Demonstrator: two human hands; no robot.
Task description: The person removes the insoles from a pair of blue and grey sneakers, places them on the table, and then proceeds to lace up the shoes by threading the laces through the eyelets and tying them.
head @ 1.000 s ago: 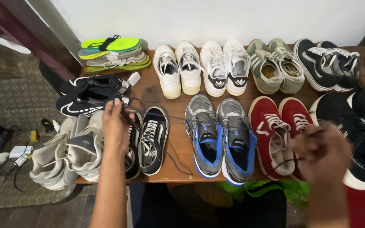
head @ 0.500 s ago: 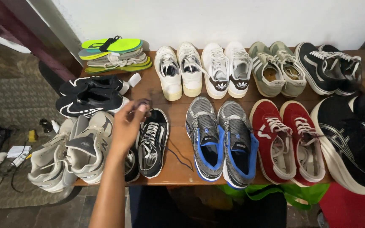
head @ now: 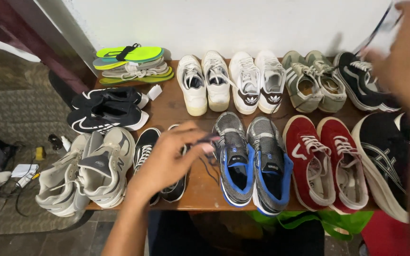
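Observation:
My left hand [head: 167,163] reaches over a pair of black low sneakers [head: 143,149] at the front of a wooden table [head: 200,194]. Its fingertips pinch a dark shoelace [head: 208,139] beside a grey and blue pair of running shoes [head: 252,161]. My right hand [head: 406,52] is raised at the upper right, blurred, above a black pair with white laces [head: 361,80]. A thin dark lace strand [head: 375,29] runs up to its fingers.
Several pairs fill the table: red sneakers [head: 323,161], white pairs [head: 205,83], an olive pair [head: 309,80], black trainers [head: 105,109], beige trainers [head: 86,170], neon-soled footwear [head: 129,54]. A green bag [head: 309,220] lies under the table. Cables and small items [head: 24,170] sit on the floor at left.
My left hand has moved right from above the black sneakers toward the grey and blue pair. My right hand left the lower right, went out of view, and now appears at the upper right.

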